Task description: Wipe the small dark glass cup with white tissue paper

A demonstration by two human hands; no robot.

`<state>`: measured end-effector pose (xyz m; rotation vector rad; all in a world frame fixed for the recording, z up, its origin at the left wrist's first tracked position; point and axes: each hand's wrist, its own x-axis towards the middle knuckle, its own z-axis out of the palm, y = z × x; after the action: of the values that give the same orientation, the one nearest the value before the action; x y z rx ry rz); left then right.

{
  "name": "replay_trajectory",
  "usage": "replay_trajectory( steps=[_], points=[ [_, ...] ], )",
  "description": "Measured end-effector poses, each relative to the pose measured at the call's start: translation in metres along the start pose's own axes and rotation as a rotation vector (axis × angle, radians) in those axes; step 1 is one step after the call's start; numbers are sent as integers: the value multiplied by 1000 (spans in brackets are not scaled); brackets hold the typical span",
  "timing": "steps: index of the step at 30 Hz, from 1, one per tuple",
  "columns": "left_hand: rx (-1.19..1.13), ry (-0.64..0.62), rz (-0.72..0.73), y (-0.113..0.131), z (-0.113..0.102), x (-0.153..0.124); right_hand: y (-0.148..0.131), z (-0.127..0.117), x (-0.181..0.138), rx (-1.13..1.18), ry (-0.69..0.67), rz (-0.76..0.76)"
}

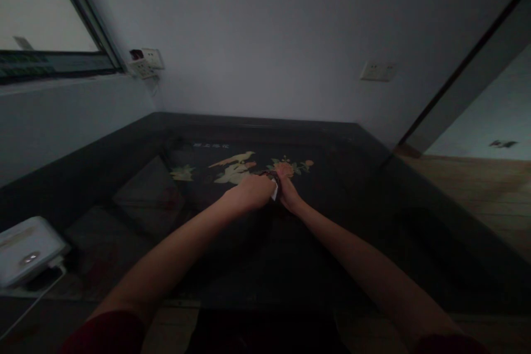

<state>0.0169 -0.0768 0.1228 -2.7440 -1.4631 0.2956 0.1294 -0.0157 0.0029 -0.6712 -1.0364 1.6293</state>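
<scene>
My left hand (255, 191) is closed, knuckles up, over the middle of a dark glossy table. Close beside it, my right hand (289, 191) is closed too, its fingers pointing away from me. A dark, thin, curved object (271, 173) spans the gap between the two hands; its kind is hard to make out in the dim light. From the left hand's fingers a small white piece (274, 190), like paper or cloth, sticks out towards the right hand. My fingers cover most of both things.
The dark tabletop (332, 243) bears a printed bird (234, 159) and flowers. At the left edge sits a white box-shaped device (31, 249) with a white cable (39, 298). Wall sockets (377, 71) are beyond the table, and a window (45, 11) is at upper left.
</scene>
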Motion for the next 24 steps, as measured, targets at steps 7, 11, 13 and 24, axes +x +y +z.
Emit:
replay_trajectory(
  steps=[7, 11, 13, 24],
  points=[
    [96, 145, -39, 4, 5, 3, 3, -4, 3, 26, 76, 4],
    [89, 142, -3, 2, 6, 3, 6, -6, 6, 49, 82, 18],
    [79, 114, 32, 1, 6, 3, 5, -6, 6, 43, 77, 26],
    [-89, -2, 59, -1, -1, 1, -1, -1, 1, -6, 24, 20]
  ],
)
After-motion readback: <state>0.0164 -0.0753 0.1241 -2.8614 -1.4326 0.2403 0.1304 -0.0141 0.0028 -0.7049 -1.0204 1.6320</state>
